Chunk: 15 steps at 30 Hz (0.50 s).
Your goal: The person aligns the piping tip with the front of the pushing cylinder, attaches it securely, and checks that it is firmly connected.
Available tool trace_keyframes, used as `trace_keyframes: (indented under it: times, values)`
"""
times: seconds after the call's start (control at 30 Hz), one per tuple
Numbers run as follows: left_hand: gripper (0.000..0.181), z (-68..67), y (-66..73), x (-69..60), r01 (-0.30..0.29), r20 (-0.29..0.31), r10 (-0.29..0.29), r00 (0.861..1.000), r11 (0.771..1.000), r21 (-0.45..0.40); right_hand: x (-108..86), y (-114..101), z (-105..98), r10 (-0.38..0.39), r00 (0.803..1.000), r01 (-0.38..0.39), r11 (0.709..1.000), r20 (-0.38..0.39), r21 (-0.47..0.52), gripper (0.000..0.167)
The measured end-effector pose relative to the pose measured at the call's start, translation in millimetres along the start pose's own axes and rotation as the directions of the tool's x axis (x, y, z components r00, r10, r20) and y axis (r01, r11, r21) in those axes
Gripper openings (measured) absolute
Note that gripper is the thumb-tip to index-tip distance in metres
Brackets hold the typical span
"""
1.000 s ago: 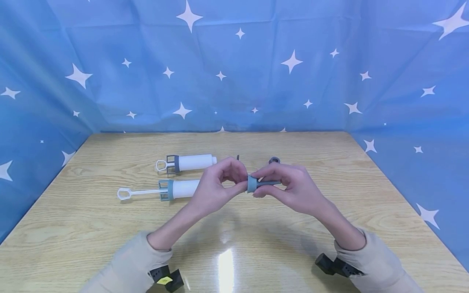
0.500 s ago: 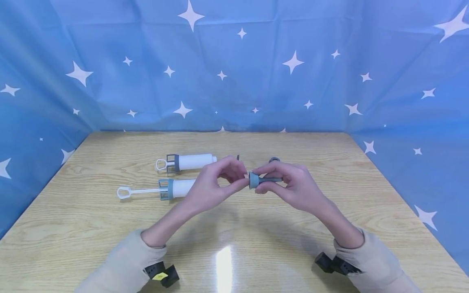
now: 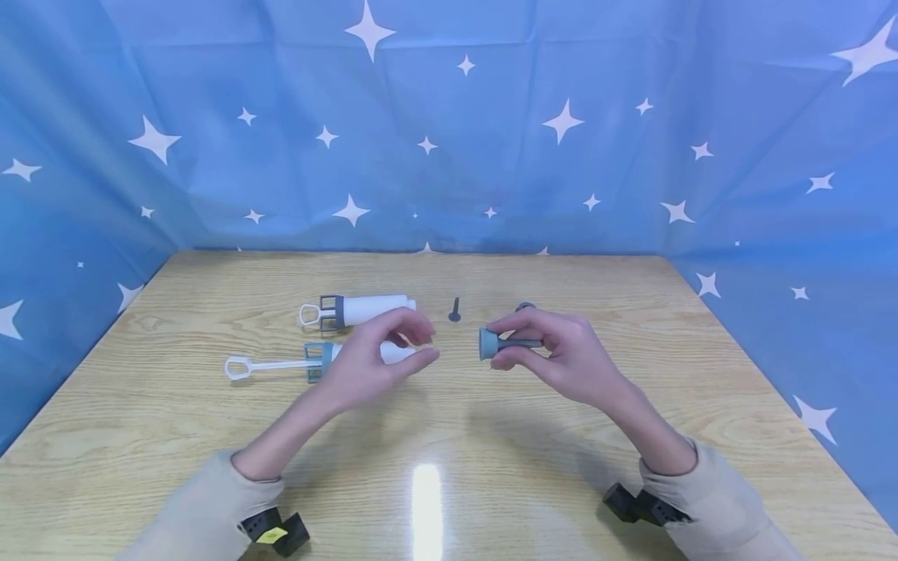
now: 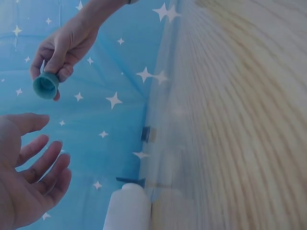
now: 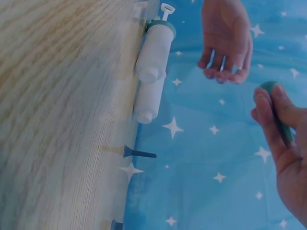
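left hand [image 3: 372, 354]: fingers loosely parted, empty, partly hiding the teal-ringed syringe [image 3: 327, 361] | right hand [image 3: 550, 347]: pinching the nozzle [image 3: 489, 344] by its stem, raised right of that syringe | handling: light, steady pinch — mouth uncovered, facing the syringe

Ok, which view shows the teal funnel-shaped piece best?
The head view: the teal piece shows flared end and stem, pinched by the right hand. The left wrist view looks into its open mouth; in the right wrist view that hand hides most of it.
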<state>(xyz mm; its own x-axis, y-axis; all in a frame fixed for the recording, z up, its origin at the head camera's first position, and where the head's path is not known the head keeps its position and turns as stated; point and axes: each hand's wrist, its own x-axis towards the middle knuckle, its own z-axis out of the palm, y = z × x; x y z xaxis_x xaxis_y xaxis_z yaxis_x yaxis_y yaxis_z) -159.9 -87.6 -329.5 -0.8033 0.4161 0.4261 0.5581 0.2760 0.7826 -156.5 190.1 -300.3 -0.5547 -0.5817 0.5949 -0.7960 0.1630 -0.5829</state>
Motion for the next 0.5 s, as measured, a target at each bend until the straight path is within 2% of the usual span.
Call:
trace_keyframes:
  times: [0.27,0.5]
  values:
    - [0.027,-8.9,-9.2,-0.8,-0.013,0.016,0.011,1.0,0.993,0.115,-0.9,1.2,-0.6,0.006,1.0,-0.006,1.0,-0.003,-0.007,0.043]
    - [0.033,-15.5,-24.4,-1.0,-0.015,0.036,0.008,0.999,0.984,0.18,-2.2,2.9,-1.6,0.007,1.0,-0.007,1.0,0.0,-0.005,0.036]
